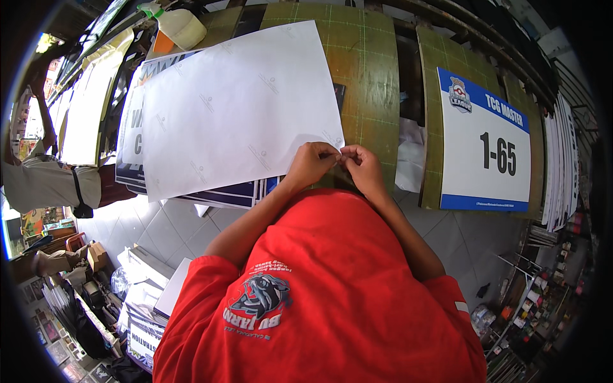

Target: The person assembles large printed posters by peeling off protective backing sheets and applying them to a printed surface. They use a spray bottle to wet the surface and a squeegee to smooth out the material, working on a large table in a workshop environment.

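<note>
Your left hand (309,167) is pinching the near right corner of the big white sheet (236,108) with finger and thumb. Your right hand (365,168) is meeting it there, and its finger and thumb are closing on the same little corner. The white sheet is lying a bit crooked over some blue and white printed boards (223,197), and its corner is poking out over the green tabletop (371,76). If your two hands are pulling different ways, the corner could be bending or ripping, because you are holding such a tiny bit. If you are tugging hard, the whole sheet could be sliding, since no hand is holding its other end down. Just past the far edge, a spray bottle (182,29) is standing close by, so a swinging sheet could be knocking it over and making things wet. Off to your right, well apart, a blue and white sign (486,150) is lying on another green board (431,115).
</note>
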Available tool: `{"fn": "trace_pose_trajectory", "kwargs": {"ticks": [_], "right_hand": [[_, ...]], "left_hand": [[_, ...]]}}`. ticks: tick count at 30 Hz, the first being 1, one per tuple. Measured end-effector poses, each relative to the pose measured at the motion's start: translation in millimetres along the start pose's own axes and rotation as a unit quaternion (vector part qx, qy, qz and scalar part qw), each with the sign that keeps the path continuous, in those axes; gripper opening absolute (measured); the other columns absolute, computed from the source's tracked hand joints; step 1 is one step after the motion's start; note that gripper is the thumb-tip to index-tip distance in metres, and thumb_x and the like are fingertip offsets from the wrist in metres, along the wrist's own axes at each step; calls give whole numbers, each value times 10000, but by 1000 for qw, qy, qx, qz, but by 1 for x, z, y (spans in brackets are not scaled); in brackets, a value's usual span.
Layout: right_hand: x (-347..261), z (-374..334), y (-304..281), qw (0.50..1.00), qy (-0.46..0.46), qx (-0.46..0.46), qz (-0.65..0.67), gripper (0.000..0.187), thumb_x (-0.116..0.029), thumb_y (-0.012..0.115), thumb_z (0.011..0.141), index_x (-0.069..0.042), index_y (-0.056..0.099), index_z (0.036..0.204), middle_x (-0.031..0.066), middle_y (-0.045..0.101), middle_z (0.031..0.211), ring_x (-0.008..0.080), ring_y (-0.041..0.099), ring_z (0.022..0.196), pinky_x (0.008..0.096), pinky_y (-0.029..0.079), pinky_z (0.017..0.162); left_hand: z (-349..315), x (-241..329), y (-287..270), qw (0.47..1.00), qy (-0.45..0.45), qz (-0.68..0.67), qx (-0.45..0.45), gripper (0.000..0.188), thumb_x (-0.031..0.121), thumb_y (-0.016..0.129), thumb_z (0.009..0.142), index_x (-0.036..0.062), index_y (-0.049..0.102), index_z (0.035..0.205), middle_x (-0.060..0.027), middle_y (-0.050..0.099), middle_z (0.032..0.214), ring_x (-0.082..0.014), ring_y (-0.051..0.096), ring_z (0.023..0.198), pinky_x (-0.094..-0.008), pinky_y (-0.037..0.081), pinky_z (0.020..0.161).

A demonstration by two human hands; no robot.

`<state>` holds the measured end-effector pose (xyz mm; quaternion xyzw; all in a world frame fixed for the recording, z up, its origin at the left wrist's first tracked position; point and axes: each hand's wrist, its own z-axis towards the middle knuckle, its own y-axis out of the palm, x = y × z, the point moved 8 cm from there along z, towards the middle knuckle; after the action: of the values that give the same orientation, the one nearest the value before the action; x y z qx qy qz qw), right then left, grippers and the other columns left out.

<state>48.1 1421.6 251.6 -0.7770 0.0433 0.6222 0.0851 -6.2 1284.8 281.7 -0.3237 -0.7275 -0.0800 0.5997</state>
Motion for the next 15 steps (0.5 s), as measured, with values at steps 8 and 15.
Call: {"fn": "trace_pose_trajectory", "kwargs": {"ticks": [8, 15], "right_hand": [[-2, -1, 2, 999, 21, -12, 33, 160, 27, 585, 862, 41, 639, 1011, 63, 683, 882, 100, 640, 796, 232, 511, 733], [-4, -1, 3, 996, 20, -43, 74, 168, 50, 573, 874, 49, 621, 1035, 66, 675, 902, 105, 642, 806, 234, 523, 765]], "left_hand": [[1, -1, 1, 1000, 22, 1, 5, 163, 135, 680, 846, -19, 719, 882, -24, 629, 648, -66, 520, 562, -240, 410, 507], [1, -6, 2, 999, -12, -50, -8, 121, 103, 690, 843, -18, 687, 847, -21, 643, 673, -57, 535, 571, -207, 415, 508]]}}
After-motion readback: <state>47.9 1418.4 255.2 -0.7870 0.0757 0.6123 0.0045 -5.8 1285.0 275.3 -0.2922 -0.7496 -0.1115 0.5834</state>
